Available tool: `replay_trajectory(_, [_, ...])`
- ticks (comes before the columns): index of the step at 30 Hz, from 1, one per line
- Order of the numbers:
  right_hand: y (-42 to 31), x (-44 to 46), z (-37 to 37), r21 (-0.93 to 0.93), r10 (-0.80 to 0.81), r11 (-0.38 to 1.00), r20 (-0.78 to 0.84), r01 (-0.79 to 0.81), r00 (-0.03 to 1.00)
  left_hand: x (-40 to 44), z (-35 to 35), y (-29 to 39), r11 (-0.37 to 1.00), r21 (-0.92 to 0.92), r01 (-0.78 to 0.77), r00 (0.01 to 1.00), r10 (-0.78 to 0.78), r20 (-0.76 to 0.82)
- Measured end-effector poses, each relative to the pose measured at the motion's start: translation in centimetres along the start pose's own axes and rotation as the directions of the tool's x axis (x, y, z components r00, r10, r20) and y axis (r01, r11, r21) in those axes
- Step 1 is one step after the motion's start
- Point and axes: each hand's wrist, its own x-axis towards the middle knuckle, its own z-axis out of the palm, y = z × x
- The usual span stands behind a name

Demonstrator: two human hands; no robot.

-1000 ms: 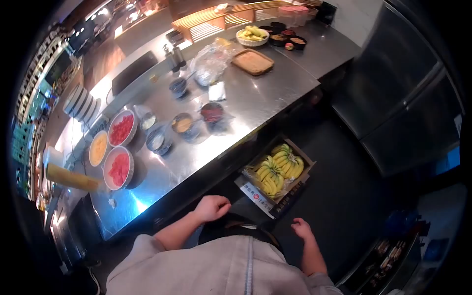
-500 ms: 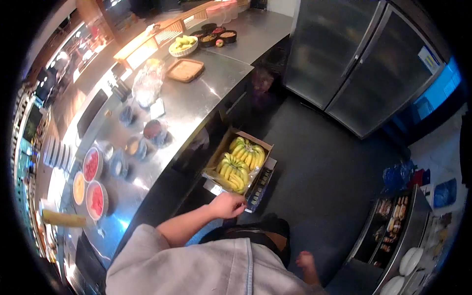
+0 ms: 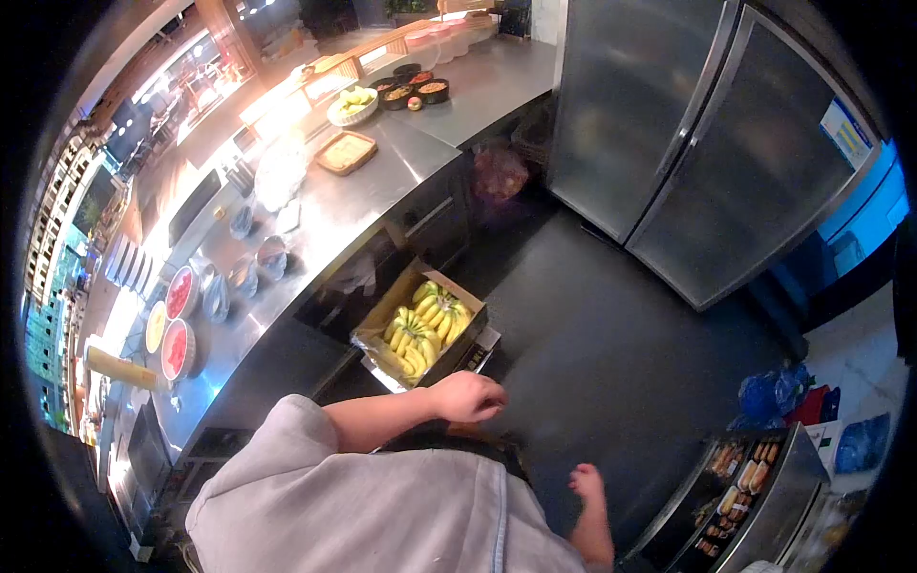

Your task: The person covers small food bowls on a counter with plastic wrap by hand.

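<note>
My left hand (image 3: 468, 397) is in front of my body, just below a cardboard box (image 3: 376, 326) of yellow bananas (image 3: 427, 328). Its fingers are curled; whether anything is inside them is hidden. Lower right, over the dark floor, my right hand (image 3: 586, 481) hangs by my side with the fingers loosely bent, touching nothing visible. The banana box stands low beside the steel counter (image 3: 382, 199), on top of another box.
Bowls of red (image 3: 179, 293) and yellow food (image 3: 156, 327) stand on the counter, with a wooden tray (image 3: 346, 153) farther back. A steel refrigerator (image 3: 650, 124) rises at upper right. A case of packaged food (image 3: 745, 487) is at lower right.
The view has turned rightward, so the counter and banana box now lie farther left. My left hand has moved right, past the box's lower edge. More of the refrigerator and food case shows.
</note>
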Motion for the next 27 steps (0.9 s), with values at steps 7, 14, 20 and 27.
replay_trajectory(7, [-10.9,11.9,-5.1,-0.219,-0.280,0.940,-0.049,0.263,0.959,5.5,-0.4,-2.5,0.992,0.024,0.124,0.991,-0.123,-0.053])
replay_trajectory(14, [-20.5,14.9,-4.9,-0.466,-0.054,0.864,0.288,0.189,0.956,15.5,-1.5,-8.6,0.978,-0.070,0.197,0.971,-0.204,-0.122])
replay_trajectory(20, [-26.6,19.4,-13.8,-0.317,0.010,0.948,0.118,0.028,0.993,26.9,-6.7,-13.0,0.994,-0.033,0.108,0.978,-0.112,-0.175])
replay_trajectory(27, [-33.5,26.6,-17.8,0.069,0.062,0.995,0.126,-0.071,0.990,34.1,-10.3,-17.2,0.955,-0.157,0.251,0.906,-0.289,-0.309])
